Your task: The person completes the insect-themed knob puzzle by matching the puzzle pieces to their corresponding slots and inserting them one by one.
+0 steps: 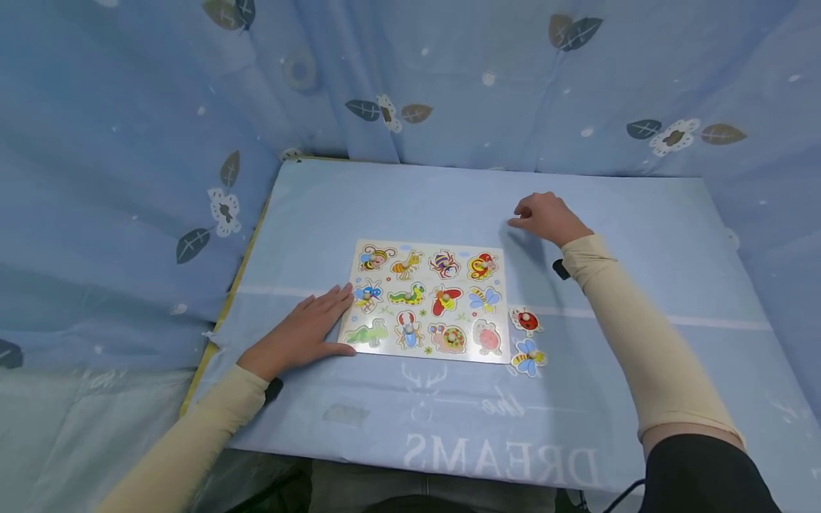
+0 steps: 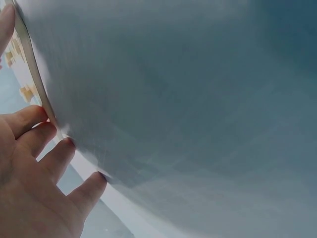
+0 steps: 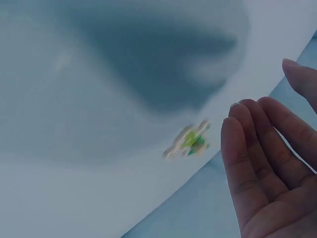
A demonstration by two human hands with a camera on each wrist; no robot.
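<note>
A wooden peg puzzle board (image 1: 390, 318) with cartoon insects lies flat on the cloth-covered table. My left hand (image 1: 306, 329) rests at its left side, fingertips on the edge and thumb by the near corner; in the left wrist view its straight fingers (image 2: 58, 157) touch the rim. Beyond the board's far right corner, my right hand (image 1: 550, 217) hovers above the table, holding nothing. A blurred green puzzle piece (image 3: 190, 140) shows near its fingertips in the right wrist view; I cannot make it out in the head view. A ladybug piece (image 1: 526, 321) and a bee piece (image 1: 529, 358) lie right of the board.
Several pieces with knobs sit in the board; the lower-left green shape (image 1: 368, 333) and lower-right pink shape (image 1: 487, 337) look like flat printed pictures. Patterned blue cloth (image 1: 474, 135) hangs around the table's back and sides. A taped patch (image 1: 346, 414) is near the front edge.
</note>
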